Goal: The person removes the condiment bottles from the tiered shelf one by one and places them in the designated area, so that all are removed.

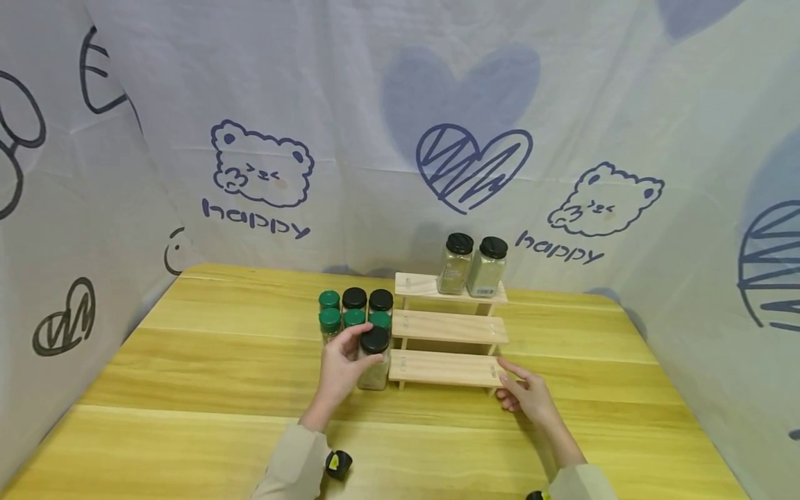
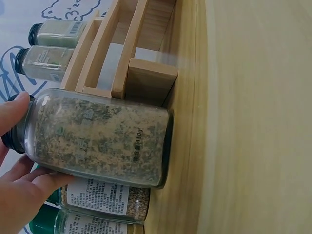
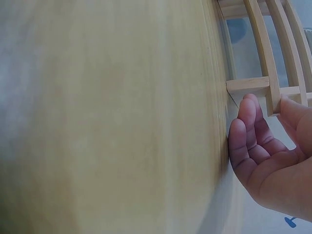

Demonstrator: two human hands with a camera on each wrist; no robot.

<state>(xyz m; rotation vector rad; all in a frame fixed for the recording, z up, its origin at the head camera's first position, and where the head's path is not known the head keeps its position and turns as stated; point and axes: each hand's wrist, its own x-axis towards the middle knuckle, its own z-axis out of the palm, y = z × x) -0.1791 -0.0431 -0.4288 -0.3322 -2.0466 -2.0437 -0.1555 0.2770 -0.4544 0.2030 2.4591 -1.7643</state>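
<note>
My left hand [image 1: 338,370] grips a square glass spice jar [image 1: 373,373] around its black lid and neck, thumb on one side and fingers on the other. In the left wrist view this jar [image 2: 100,139] shows mixed green and tan flakes and stands beside the left end of a three-tier wooden rack [image 1: 446,368]. My right hand [image 1: 527,394] holds the right end of the lowest tier between thumb and fingers, its other fingers curled below the board's edge. Two black-lidded jars, one on the left [image 1: 455,267] and one on the right [image 1: 488,269], stand on the top tier.
Left of the rack, several jars stand in close rows, with green lids [image 1: 330,320] and black lids [image 1: 354,298]. The wooden table [image 1: 219,368] meets a printed cloth [image 1: 362,104] behind the rack, and another cloth wall rises at each side.
</note>
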